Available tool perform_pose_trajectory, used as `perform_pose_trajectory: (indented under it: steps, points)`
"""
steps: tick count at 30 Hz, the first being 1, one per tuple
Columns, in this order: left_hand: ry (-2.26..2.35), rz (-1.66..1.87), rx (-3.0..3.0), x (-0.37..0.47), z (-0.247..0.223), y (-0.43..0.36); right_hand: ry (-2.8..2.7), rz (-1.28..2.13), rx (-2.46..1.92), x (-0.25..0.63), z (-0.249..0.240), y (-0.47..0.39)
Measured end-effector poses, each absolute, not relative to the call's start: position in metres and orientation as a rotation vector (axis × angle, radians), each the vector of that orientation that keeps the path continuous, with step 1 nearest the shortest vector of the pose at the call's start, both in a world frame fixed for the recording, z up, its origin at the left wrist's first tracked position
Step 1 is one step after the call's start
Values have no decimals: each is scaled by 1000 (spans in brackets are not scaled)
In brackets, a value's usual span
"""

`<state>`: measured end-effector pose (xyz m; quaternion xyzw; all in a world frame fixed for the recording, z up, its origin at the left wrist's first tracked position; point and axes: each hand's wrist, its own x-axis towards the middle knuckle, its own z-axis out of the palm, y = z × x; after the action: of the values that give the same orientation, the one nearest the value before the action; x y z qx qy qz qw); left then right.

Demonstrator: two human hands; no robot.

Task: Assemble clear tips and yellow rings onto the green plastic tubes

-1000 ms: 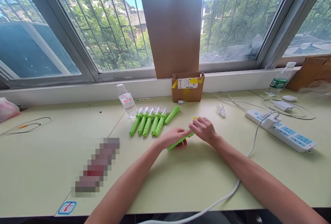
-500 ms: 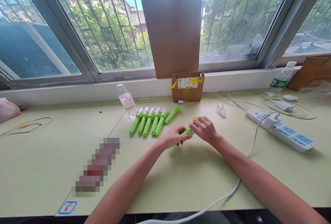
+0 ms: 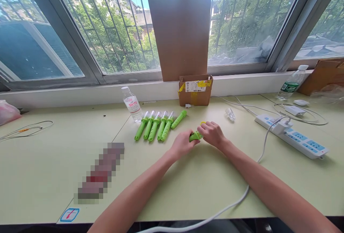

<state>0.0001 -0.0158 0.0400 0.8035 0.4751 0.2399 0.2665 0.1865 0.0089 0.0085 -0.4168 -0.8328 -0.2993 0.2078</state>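
left hand (image 3: 183, 142) regripped green tube (image 3: 195, 136), capped bottle (image 3: 132, 106)

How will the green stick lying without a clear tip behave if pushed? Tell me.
The stick looks rounded, so it may roll. It lies straight, which suggests stiffness. Its slim, plastic-looking body is probably light.

On the table (image 3: 209, 186) over there, tubes (image 3: 153, 129) lie in a row, a bottle (image 3: 132, 104) just left of their far ends, a carton (image 3: 194, 98) behind to the right, a power strip (image 3: 297, 137) well off right.
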Motion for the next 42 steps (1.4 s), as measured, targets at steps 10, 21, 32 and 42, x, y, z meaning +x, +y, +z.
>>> perform_pose_trajectory:
  steps: [10,21,32,42]
  points:
    - [1191,649,2109,-3,44,-17,-2240,-962,-1012,187,12,8]
    - [1144,720,2257,-7,45,-17,-2305,-975,-1140,177,22,-2]
    - [1243,669,2371,-5,40,-15,-2479,-662,-1434,174,26,-6]
    - [1394,515,2523,0,34,-18,-2503,-509,-1501,182,15,1]
